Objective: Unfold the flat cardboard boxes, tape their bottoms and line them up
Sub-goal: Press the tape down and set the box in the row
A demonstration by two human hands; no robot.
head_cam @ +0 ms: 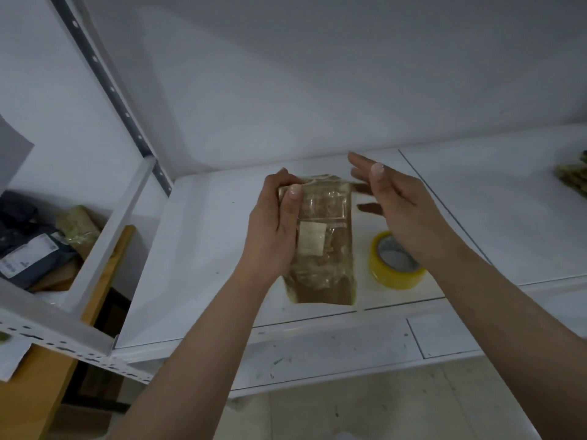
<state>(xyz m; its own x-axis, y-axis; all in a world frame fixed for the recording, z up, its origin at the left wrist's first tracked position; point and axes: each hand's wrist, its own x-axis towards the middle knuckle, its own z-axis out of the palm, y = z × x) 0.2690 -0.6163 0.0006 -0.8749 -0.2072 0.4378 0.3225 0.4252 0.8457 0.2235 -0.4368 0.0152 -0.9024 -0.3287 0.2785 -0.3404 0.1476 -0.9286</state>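
Observation:
A small brown cardboard box, covered in old clear tape with a pale label on it, is held over the white shelf. My left hand grips its left side, thumb pressed on the top edge. My right hand hovers just right of the box with fingers spread, palm toward it, not touching. A roll of yellow tape lies flat on the shelf under my right wrist, partly hidden by it.
A white wall backs the shelf. On the left, a slanted metal rack post and a lower shelf with dark mail bags. More folded cardboard shows at the far right edge. A wooden surface sits bottom left.

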